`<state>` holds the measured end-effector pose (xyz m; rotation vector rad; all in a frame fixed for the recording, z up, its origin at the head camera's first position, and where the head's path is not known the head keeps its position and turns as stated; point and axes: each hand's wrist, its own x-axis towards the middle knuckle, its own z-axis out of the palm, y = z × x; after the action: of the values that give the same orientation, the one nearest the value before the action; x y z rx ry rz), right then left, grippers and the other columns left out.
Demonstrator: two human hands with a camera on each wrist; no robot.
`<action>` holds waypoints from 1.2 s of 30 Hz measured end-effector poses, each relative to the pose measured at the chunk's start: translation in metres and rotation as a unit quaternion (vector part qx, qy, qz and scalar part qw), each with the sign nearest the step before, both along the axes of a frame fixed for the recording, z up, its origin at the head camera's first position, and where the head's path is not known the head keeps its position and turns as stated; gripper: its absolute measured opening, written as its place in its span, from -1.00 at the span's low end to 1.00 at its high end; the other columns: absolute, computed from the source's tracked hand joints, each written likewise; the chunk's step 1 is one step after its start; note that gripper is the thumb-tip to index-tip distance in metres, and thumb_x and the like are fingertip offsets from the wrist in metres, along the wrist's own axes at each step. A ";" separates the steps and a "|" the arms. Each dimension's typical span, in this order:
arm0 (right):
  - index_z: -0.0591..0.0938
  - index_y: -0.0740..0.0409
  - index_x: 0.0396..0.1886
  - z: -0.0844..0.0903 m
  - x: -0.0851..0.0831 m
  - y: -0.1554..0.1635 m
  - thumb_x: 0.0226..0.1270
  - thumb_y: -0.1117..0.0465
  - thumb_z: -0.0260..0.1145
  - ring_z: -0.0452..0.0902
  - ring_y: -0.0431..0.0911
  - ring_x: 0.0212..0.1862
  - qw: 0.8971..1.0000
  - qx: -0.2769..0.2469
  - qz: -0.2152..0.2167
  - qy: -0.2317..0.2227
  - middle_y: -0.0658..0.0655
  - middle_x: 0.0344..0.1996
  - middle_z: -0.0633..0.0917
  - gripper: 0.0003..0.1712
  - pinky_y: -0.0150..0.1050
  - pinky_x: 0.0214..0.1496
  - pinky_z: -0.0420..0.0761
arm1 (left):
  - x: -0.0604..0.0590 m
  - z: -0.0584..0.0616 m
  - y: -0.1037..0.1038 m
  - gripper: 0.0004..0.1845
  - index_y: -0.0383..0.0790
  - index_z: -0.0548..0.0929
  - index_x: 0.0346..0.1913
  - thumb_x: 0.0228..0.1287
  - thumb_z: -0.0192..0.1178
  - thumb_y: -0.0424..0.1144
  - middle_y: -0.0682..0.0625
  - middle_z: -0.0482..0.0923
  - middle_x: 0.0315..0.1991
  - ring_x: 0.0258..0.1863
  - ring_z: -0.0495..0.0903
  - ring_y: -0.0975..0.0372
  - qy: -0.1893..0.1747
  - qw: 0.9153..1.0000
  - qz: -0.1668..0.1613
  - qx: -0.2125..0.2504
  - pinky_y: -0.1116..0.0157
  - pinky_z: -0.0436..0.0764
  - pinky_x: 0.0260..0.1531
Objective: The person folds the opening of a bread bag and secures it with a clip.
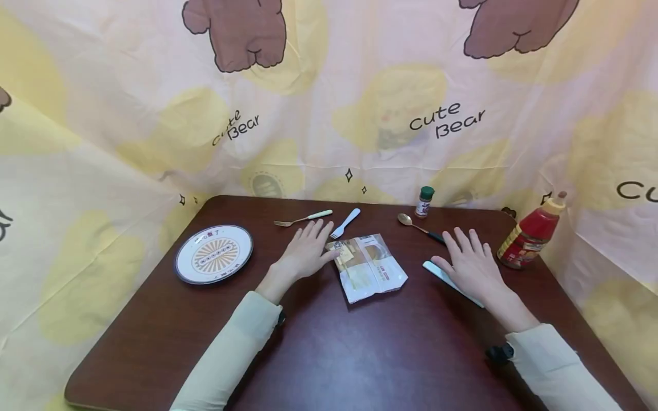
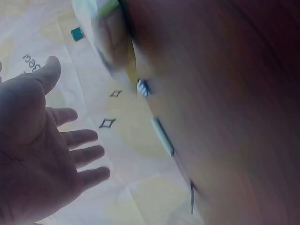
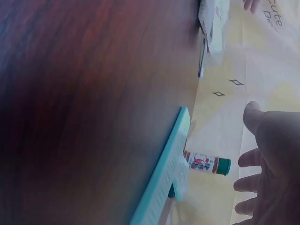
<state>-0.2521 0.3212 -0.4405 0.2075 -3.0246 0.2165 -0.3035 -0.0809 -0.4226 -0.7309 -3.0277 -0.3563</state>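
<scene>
My left hand point(image 1: 300, 254) hovers with fingers spread over the table, its thumb overlapping the left edge of a bread-like food packet point(image 1: 380, 274) in the head view. That packet is partly see-through with white panels. Palm and separated fingers show in the left wrist view, nothing held. On the other side, my right hand point(image 1: 473, 271) is also spread and holds nothing. Below it lies a long turquoise ridged bar point(image 3: 164, 164), partly hidden by the hand in the head view. A black-handled spoon point(image 1: 405, 219) points toward the right fingertips. Beyond the left fingertips lies a pale blue fork point(image 1: 349, 218).
A patterned plate point(image 1: 181, 268) sits at the left. Toward the back are a metal fork with a pale green handle point(image 1: 320, 214) and a green-capped spice jar point(image 1: 424, 204). A red sauce bottle point(image 1: 532, 234) stands by the right edge. A bear-print curtain point(image 1: 329, 114) hangs behind the table.
</scene>
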 end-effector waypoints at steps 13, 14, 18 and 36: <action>0.64 0.23 0.32 -0.010 0.000 -0.038 0.57 -0.22 0.22 -0.06 0.49 0.64 0.998 0.023 0.059 -0.001 0.48 0.56 0.29 -0.33 0.55 0.54 0.04 | -0.010 -0.018 0.032 -0.30 0.17 0.25 0.65 0.57 0.07 0.25 -0.14 0.34 0.57 0.47 0.39 -0.10 -0.045 0.998 -0.050 -0.012 -0.16 0.36 0.47; 0.68 0.24 0.25 -0.011 0.000 -0.041 0.57 -0.21 0.22 -0.04 0.49 0.64 0.998 0.020 0.063 0.001 0.49 0.55 0.32 -0.36 0.54 0.54 0.06 | -0.009 -0.018 0.033 -0.31 0.18 0.27 0.64 0.57 0.07 0.26 -0.12 0.38 0.54 0.42 0.42 -0.09 -0.043 0.998 -0.049 -0.017 -0.14 0.42 0.41; 0.80 0.29 -0.02 -0.011 -0.002 -0.054 0.59 -0.13 0.23 0.08 0.45 0.61 0.997 -0.010 0.075 -0.009 0.48 0.45 0.44 -0.45 0.43 0.58 0.14 | -0.007 -0.017 0.035 -0.31 0.21 0.30 0.62 0.54 0.06 0.30 -0.12 0.42 0.50 0.31 0.43 -0.08 -0.042 0.998 -0.039 -0.027 -0.11 0.51 0.24; 0.78 0.23 -0.34 -0.016 -0.044 -0.084 0.41 0.02 0.47 0.44 -0.03 -0.36 0.983 -0.162 0.010 -0.089 0.10 -0.52 0.53 -0.67 -0.20 -0.32 0.42 | 0.011 -0.001 0.036 -0.13 0.05 0.24 0.63 0.40 0.29 0.27 -0.20 0.42 0.45 0.34 0.47 -0.11 -0.083 0.996 -0.017 -0.032 -0.12 0.46 0.33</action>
<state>-0.2959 0.2370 -0.4562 0.1990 -3.0993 0.7598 -0.2927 -0.0445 -0.4237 -0.7948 -3.1998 -0.3369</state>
